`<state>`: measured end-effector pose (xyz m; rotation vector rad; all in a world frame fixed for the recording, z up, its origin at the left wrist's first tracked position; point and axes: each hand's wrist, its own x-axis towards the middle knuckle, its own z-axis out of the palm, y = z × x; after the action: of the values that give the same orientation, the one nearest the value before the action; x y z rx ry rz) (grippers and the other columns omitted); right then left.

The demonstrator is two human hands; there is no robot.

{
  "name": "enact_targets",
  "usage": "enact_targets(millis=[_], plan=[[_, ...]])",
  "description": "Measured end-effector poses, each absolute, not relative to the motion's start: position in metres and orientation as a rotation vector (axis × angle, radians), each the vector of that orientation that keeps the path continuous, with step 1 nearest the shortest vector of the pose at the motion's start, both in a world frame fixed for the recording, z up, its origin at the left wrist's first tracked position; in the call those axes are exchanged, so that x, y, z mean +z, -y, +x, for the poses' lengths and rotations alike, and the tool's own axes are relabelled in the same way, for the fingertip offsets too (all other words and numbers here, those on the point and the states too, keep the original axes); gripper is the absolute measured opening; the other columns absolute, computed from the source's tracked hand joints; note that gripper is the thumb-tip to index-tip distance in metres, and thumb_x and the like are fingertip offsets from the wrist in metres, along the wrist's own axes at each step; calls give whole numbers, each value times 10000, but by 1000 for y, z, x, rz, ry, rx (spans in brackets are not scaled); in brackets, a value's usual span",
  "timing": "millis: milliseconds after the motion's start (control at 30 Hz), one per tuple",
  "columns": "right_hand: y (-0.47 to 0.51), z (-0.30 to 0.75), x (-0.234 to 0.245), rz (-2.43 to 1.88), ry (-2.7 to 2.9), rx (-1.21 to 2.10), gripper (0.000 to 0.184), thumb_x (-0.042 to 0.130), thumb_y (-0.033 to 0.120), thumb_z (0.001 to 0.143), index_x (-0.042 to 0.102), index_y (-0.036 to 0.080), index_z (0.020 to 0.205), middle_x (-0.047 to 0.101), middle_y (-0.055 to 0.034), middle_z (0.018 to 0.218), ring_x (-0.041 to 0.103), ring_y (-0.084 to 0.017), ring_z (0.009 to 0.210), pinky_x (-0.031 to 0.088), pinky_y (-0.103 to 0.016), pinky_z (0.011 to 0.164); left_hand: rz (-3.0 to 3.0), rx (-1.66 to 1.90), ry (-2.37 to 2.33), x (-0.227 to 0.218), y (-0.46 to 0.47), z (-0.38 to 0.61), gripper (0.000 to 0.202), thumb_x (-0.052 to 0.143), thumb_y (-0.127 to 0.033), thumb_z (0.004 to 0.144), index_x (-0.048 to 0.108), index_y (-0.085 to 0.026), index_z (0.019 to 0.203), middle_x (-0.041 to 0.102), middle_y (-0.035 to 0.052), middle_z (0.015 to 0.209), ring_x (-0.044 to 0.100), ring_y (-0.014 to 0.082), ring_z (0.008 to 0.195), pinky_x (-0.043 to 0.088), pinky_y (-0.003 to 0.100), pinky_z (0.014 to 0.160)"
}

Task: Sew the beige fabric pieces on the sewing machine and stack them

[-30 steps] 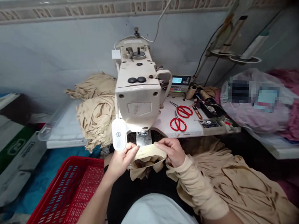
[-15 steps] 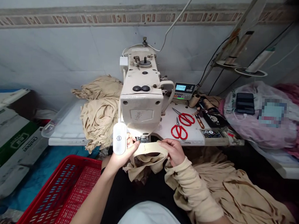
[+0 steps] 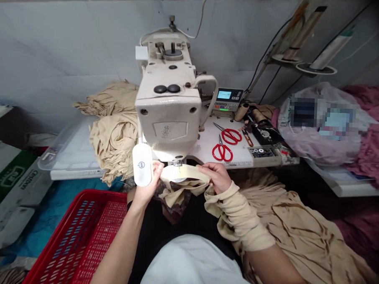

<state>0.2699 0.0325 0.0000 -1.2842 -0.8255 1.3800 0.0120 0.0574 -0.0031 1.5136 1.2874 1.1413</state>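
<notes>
Between my two hands a beige fabric band is stretched below the needle area of a white sewing machine. My left hand pinches the band's left end, its fingers partly hidden behind a white lamp on the machine. At the right end, my right hand grips the band between thumb and fingers. Loose beige folds hang under the band. A bunched beige fabric sleeve wraps my right forearm. Whether the band touches the presser foot I cannot tell.
Two red-handled scissors lie right of the machine, near a control panel and a parts tray. Beige cloth piles rest on the left. A red basket stands low left; more beige fabric lies right.
My hands have moved farther apart, and more of the band shows between them. The band now sits nearer the presser foot. The camera view has tilted down and shifted right.
</notes>
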Motion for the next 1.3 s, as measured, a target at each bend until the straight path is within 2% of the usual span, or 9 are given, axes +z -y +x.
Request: enact_targets(millis=[100, 300, 433, 567, 700, 867, 1033, 1133, 1300], plan=[[-28, 278, -8, -1279, 842, 1417, 383, 867, 485, 693, 697, 142, 683, 520, 52, 472, 361, -55, 372, 215, -198, 332, 1651, 1276, -1520, -32, -34, -4, 274, 524, -440, 1000, 633, -192, 957, 653, 53, 814, 632, 198, 748, 514, 288, 694], [-23, 273, -11, -1287, 875, 1474, 480, 779, 592, 775, 605, 168, 632, 432, 80, 444, 332, -57, 343, 204, -198, 313, 1980, 557, -1178, -107, 6, 0, 273, 585, -427, 960, 709, -195, 1034, 678, 117, 1067, 651, 262, 987, 521, 361, 866], [-19, 267, -7, -1260, 865, 1387, 473, 772, 607, 770, 641, 162, 676, 452, 80, 464, 358, -59, 360, 246, -194, 333, 1797, 421, -982, -132, 24, 28, 349, 479, -426, 1014, 656, -170, 857, 664, 74, 846, 626, 203, 778, 491, 291, 724], [-7, 268, -9, -1148, 928, 1399, 429, 836, 534, 728, 717, 140, 850, 602, 44, 571, 457, -74, 430, 361, -196, 412, 1716, 294, -860, -119, 37, 51, 320, 540, -425, 983, 566, -172, 789, 564, 0, 725, 511, 143, 651, 375, 228, 607], [2, 266, -15, -1076, 1353, 1529, 353, 837, 470, 755, 753, 131, 802, 674, 7, 646, 571, -116, 568, 465, -230, 566, 1450, 199, -705, -80, 44, 57, 333, 638, -429, 944, 483, -184, 782, 542, -20, 701, 494, 121, 634, 372, 219, 608], [2, 254, -24, -1520, 1714, 1083, 223, 790, 376, 834, 809, 188, 951, 769, -45, 886, 694, -193, 840, 488, -266, 785, 1241, 229, -527, -20, 39, 44, 285, 728, -385, 908, 544, -167, 908, 575, -6, 763, 508, 97, 631, 389, 203, 597], [10, 239, -28, -1212, 1897, 1459, 609, 447, 557, 1029, 716, 153, 661, 519, 21, 509, 513, -124, 532, 380, -238, 543, 1275, 488, -743, 6, 12, 19, 246, 705, -372, 934, 618, -148, 983, 565, 2, 797, 507, 102, 687, 409, 202, 631], [12, 245, -21, -1092, 1885, 1432, 519, 671, 566, 901, 668, 134, 613, 435, 44, 531, 394, -97, 523, 284, -248, 504, 1284, 583, -890, 2, -6, -7, 273, 753, -370, 894, 647, -136, 987, 523, -32, 713, 469, 82, 616, 368, 187, 579], [1, 275, 6, -964, 1690, 1493, 450, 684, 402, 927, 608, 143, 568, 435, 25, 563, 367, -108, 539, 256, -288, 509, 1432, 512, -965, 3, -14, -37, 285, 730, -397, 901, 743, -115, 935, 628, 29, 765, 554, 106, 578, 422, 218, 543]])
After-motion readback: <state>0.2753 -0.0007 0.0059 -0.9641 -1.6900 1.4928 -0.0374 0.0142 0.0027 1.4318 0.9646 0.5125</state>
